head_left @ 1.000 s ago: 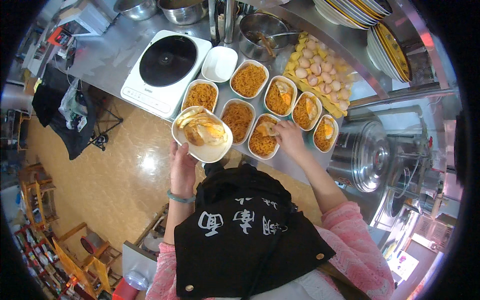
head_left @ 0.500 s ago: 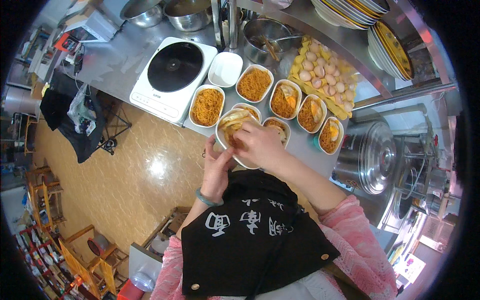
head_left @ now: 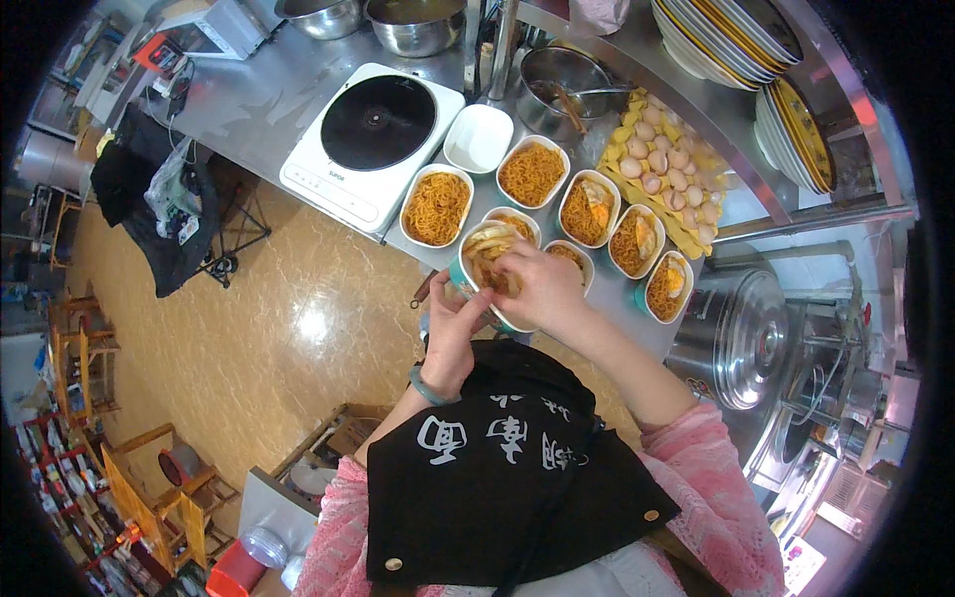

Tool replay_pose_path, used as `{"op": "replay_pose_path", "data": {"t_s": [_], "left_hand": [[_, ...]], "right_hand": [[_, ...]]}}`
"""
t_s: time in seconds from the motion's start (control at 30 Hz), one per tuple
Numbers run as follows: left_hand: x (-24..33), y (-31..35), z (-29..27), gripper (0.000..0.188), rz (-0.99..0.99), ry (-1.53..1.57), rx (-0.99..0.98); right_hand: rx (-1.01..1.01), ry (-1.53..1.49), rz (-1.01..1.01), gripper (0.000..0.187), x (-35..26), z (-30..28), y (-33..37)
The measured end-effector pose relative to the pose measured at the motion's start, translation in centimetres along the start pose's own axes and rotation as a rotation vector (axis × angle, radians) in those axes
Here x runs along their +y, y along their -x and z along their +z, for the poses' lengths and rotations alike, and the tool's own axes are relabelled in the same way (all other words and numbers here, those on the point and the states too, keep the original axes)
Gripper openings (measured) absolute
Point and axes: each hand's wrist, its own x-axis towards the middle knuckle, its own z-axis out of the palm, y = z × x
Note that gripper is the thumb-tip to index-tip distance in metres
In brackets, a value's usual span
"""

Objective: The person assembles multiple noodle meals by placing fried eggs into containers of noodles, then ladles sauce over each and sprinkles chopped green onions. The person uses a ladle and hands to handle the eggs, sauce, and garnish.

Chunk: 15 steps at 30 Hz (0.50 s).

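My left hand (head_left: 455, 333) grips a tub (head_left: 509, 320), white inside and teal outside, tilted in front of me at the counter's edge. Pale, browned fried eggs (head_left: 487, 242) appear to lie in it. Reaching inside from the right, my right hand (head_left: 545, 289) has its fingers curled onto one; the fingertips are partly hidden. Just beyond are tubs of orange-brown noodles (head_left: 436, 207), (head_left: 533, 174). Three tubs to the right carry a fried egg on the noodles (head_left: 600, 204), (head_left: 645, 237), (head_left: 673, 279). Two more noodle tubs are partly covered by my hands and the held tub.
A bare white tub (head_left: 478, 139) stands beside a white induction cooker (head_left: 328, 189). Behind are a metal pot with utensils (head_left: 557, 85) and a yellow tray of eggs (head_left: 668, 164). Stacked plates (head_left: 796, 139) fill the shelf at right; a large lidded steel pot (head_left: 741, 333) stands below.
The whole view has shifted, so the counter and tubs sit farther right. Both hands remain at the held tub, and my right fingers are still inside it.
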Motion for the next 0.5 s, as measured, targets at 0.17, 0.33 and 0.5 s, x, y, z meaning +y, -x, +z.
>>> {"op": "replay_pose_path", "data": {"t_s": [0.17, 0.33, 0.5], "left_hand": [[0.0, 0.4, 0.7, 0.059, 0.042, -0.042, 0.027], [0.1, 0.5, 1.0, 0.062, 0.056, -0.043, 0.033], [0.0, 0.3, 0.7, 0.061, -0.018, 0.035, 0.036]], "right_hand": [[0.134, 0.196, -0.030, 0.029, -0.8, 1.2, 0.3], [0.151, 0.098, 0.043, 0.031, -0.2, 1.2, 0.4], [-0.002, -0.528, 0.371, 0.035, 1.8, -0.5, -0.1]]}}
